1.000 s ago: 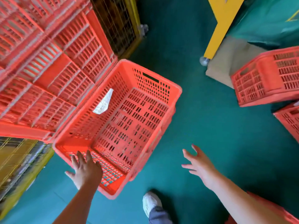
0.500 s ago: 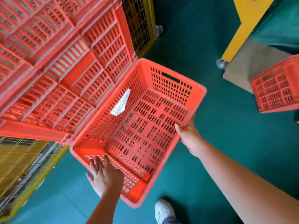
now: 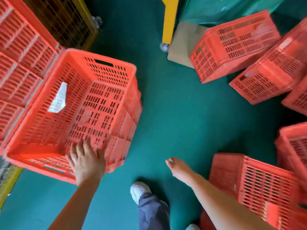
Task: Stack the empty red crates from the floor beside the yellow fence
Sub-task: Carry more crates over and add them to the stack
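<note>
red slatted plastic, thin-walled and full of holes: the top crate looked light and stiff, empty but for a paper label. it sat on the stack beside the yellow fence. the left grip lay on its near rim, fingers spread, clasping nothing. the right grip hung over the green floor, fingers loose and bare. loose crates lay tipped on the right. the nearest crate would likely lift best by two opposite rims or a handle slot, as bulk rather than weight seemed the trouble.
</note>
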